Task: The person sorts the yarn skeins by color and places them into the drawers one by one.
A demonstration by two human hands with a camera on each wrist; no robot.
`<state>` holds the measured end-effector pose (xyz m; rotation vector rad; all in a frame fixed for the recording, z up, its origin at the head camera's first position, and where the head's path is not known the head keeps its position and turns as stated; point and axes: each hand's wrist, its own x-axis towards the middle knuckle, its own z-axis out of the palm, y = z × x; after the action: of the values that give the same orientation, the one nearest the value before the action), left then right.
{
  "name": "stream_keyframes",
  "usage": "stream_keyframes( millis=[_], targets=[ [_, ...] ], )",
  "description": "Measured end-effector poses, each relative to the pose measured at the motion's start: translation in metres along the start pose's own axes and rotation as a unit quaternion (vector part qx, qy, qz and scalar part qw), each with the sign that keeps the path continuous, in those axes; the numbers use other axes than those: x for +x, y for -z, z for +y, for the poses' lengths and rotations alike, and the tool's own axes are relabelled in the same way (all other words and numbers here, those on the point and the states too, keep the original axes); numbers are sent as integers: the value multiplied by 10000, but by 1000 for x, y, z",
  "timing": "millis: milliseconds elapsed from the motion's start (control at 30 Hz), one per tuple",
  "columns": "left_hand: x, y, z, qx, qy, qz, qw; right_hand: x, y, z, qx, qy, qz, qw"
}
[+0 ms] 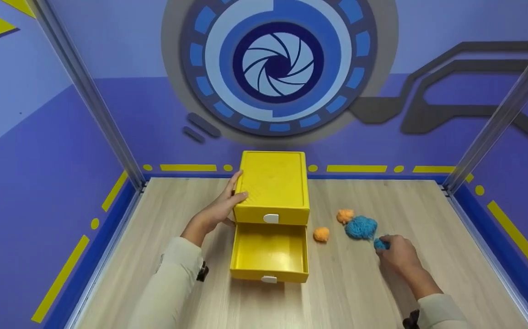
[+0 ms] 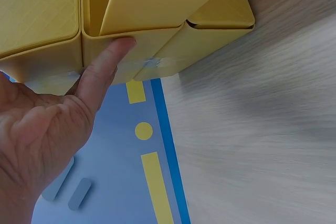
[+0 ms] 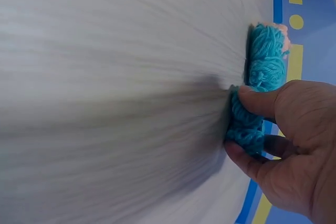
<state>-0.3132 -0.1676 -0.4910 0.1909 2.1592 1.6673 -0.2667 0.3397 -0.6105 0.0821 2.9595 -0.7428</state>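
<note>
A yellow two-drawer box stands on the table, its upper drawer closed and its lower drawer pulled out, showing a bare floor. My left hand rests against the box's left side, thumb at the top edge; the left wrist view has that hand with a straight digit pressed on the side wall. To the right, my right hand pinches a small blue yarn ball between thumb and fingers, low over the tabletop. Right beside it lies a larger blue yarn ball.
One orange yarn ball touches the larger blue one; another orange yarn ball lies nearer the box. Behind the wooden table rises a blue printed wall, with side panels left and right.
</note>
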Motion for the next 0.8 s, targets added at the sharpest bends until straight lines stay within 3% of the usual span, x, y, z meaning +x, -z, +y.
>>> stream_keyframes(
  millis=[400, 800],
  targets=[
    [0, -1, 1, 34, 43, 78, 10000, -2, -5, 0, 39, -36, 175, 9998],
    [1, 0, -1, 92, 25, 90, 9999, -2, -11, 6, 85, 375, 592, 9975]
  ],
)
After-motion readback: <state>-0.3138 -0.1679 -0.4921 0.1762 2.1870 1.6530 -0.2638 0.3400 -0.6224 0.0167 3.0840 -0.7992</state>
